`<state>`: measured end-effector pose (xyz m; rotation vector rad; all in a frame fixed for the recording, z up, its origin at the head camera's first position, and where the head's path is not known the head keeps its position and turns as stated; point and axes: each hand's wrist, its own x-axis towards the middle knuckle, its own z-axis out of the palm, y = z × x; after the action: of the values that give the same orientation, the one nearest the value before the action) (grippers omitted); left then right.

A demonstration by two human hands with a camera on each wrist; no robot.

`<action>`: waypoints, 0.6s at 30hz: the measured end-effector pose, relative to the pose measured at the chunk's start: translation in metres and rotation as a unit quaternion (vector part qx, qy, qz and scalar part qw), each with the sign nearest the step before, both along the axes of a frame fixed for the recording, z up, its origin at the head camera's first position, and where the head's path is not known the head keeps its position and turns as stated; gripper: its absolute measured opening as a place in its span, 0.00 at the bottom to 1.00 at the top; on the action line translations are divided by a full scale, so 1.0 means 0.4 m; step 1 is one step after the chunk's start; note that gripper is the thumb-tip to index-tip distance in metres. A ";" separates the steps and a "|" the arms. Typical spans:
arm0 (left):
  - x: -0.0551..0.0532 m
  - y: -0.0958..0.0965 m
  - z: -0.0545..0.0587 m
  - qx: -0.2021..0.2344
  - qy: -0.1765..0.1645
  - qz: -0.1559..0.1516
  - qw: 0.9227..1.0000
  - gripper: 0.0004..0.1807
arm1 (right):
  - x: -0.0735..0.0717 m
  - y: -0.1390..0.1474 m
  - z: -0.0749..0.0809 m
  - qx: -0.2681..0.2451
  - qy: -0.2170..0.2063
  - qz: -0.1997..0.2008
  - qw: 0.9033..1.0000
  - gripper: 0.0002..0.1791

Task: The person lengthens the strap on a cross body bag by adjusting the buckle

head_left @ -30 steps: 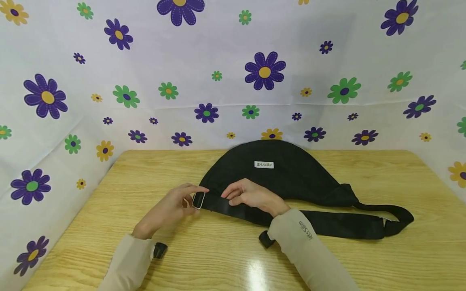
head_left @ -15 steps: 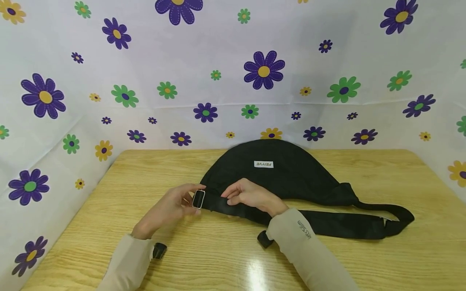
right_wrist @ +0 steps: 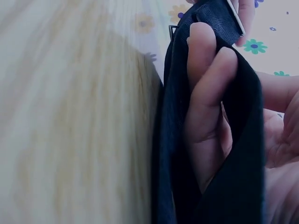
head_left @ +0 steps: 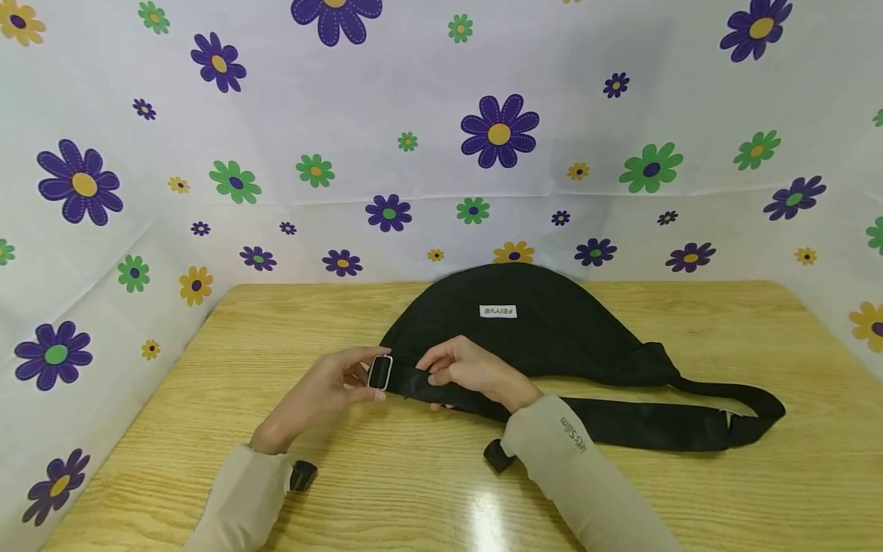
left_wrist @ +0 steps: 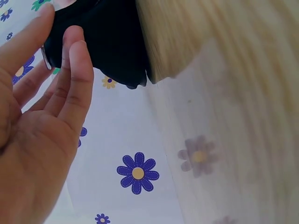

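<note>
A black half-moon sling bag (head_left: 552,337) with a white label (head_left: 498,311) lies on the wooden table, its wide black strap (head_left: 641,423) along the near side. At the strap's left end, my left hand (head_left: 324,395) pinches a silver-framed slider buckle (head_left: 389,373) between thumb and fingers. My right hand (head_left: 479,372) grips the strap just right of that buckle, thumb on top. In the right wrist view, fingers (right_wrist: 205,93) of the right hand reach between two layers of the strap. Fingertips show below the strap's near edge in the head view.
The strap loops round at the right through a second metal buckle (head_left: 728,419). Black wrist-band ends (head_left: 498,455) stick out by the sleeves. A flower-patterned cloth (head_left: 386,100) hangs behind the table (head_left: 386,491) and at its sides.
The slider buckle has shifted slightly right and tilted in my left hand. My right fingertips now show below the strap's near edge. The bag stays in place.
</note>
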<state>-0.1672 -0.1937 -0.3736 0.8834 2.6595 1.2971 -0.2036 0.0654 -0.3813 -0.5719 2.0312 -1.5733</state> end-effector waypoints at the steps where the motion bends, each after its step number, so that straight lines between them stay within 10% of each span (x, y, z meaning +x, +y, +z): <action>1: 0.000 0.001 0.000 0.003 0.003 -0.002 1.000 0.29 | 0.001 -0.001 0.000 -0.008 -0.009 0.002 1.000 0.16; 18: 0.003 0.013 -0.001 0.023 0.012 -0.024 0.999 0.28 | 0.012 -0.012 0.004 -0.065 -0.083 0.002 0.994 0.16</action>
<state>-0.1659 -0.1884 -0.3741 0.9685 2.6181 1.3495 -0.1988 0.0605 -0.3799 -0.4764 1.8138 -1.7012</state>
